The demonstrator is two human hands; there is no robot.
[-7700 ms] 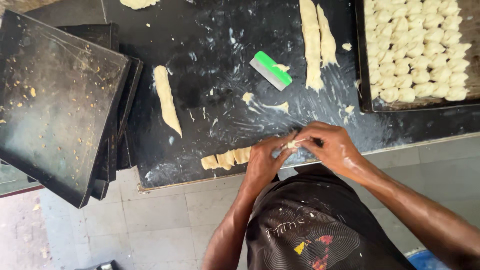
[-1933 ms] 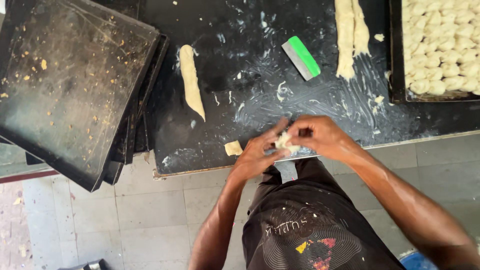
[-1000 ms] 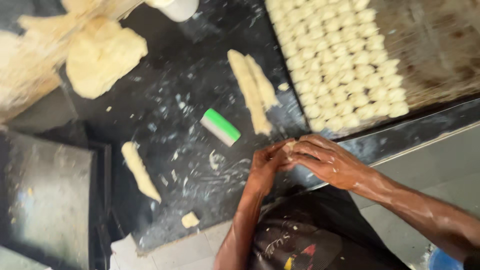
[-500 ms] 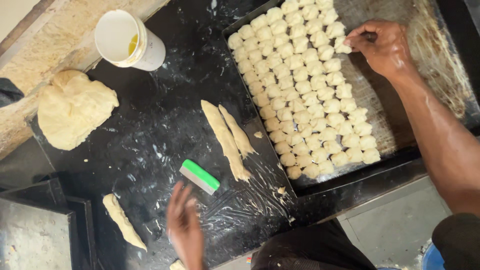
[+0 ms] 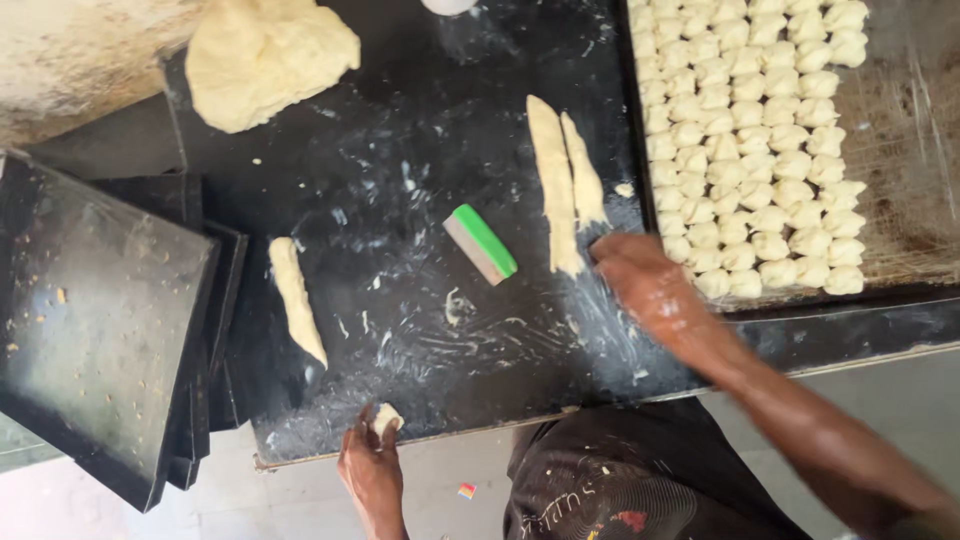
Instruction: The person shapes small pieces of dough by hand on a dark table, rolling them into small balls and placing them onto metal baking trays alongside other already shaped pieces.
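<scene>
My left hand [image 5: 372, 462] is at the front edge of the black worktop [image 5: 420, 300], its fingers closed on a small piece of dough [image 5: 386, 417]. My right hand [image 5: 640, 278] hovers blurred over the worktop just right of two long dough strips [image 5: 560, 180], holding nothing that I can see. A third dough strip [image 5: 296, 298] lies to the left. A scraper with a green handle [image 5: 482, 243] rests between the strips. Right of my right hand, a baking tray [image 5: 900, 200] carries several rows of small dough pieces [image 5: 760, 150].
A large lump of dough [image 5: 262, 58] sits at the back left of the worktop. A stack of dark empty trays [image 5: 95, 320] lies at the left, overhanging the edge. The base of a white cup [image 5: 447, 5] shows at the top. Tiled floor lies below.
My right hand has come back from the tray to the worktop beside the two long strips. My left hand has moved to the front edge and taken the small dough piece. The view shifted left.
</scene>
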